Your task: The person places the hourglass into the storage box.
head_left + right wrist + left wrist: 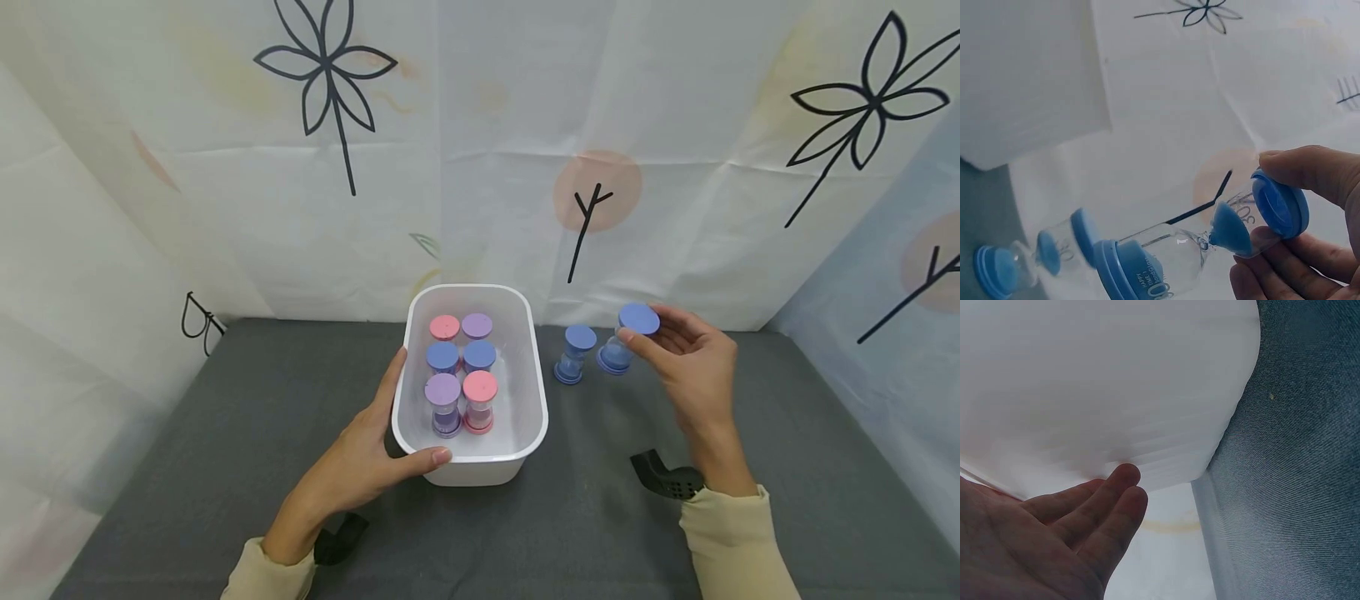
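Observation:
A white plastic bin (472, 473) holds several small hourglasses standing in pairs, with pink (480, 386), purple (442, 390) and blue caps. My left hand (360, 462) rests against its near left corner, fingers extended along the outer side and thumb at the front rim. In the left wrist view, the fingertips touch the bin's outer wall (1116, 387). To the right of the bin, my right hand (697, 367) pinches a blue hourglass (617, 354) by its top cap. It is slightly tilted; whether its base touches the table I cannot tell. Another blue hourglass (575, 354) stands just left of it.
A dark grey cloth (555, 533) covers the table. Behind it hangs a pale fabric backdrop (495, 208) with printed flowers and twigs, close to the bin's far end. Similar fabric closes off the left and right sides.

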The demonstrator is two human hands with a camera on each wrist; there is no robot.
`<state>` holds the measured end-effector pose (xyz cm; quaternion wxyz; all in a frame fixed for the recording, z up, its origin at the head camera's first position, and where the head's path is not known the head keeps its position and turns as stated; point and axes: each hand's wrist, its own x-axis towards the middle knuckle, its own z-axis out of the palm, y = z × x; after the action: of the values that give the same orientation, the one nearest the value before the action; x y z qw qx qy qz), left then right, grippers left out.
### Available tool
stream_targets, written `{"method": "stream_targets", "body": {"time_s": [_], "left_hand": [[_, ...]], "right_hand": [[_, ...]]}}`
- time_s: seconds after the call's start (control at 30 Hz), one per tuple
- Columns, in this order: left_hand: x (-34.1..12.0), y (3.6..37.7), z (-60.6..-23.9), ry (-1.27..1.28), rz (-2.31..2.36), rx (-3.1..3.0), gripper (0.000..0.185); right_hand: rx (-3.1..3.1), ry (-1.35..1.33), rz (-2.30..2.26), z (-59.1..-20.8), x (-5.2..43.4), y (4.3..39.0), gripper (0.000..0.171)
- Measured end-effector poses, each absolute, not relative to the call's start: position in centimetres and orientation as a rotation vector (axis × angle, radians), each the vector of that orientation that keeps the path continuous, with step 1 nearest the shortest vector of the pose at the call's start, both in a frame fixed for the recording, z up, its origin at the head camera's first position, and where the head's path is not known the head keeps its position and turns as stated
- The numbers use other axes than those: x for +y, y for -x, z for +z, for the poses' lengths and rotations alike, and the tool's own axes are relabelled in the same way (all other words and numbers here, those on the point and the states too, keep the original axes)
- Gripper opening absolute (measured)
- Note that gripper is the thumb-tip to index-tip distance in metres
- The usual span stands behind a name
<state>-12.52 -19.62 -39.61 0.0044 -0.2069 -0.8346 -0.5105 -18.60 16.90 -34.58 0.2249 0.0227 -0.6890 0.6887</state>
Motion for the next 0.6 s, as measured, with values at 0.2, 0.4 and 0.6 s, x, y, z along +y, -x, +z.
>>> {"method": "stream_targets", "body": {"time_s": [0.2, 0.4, 0.6], "left_hand": [[-19.7, 12.6, -39.8, 0.637, -1.59, -2.624, 0.12], [-19.7, 12.5, -39.8, 0.637, -1.58, -2.629, 0.12], [-19.7, 12.5, -39.7, 0.64, -1.586, -2.625, 0.12]], "right_hand": [[-1.861, -0.183, 1.948, -33.2, 16.3, 17.3, 0.045], [-1.816, -0.332, 1.978, -32.1, 15.9, 16.2, 0.046], [-1.769, -0.472, 2.015, -31.1, 15.4, 15.2, 0.046]]}}
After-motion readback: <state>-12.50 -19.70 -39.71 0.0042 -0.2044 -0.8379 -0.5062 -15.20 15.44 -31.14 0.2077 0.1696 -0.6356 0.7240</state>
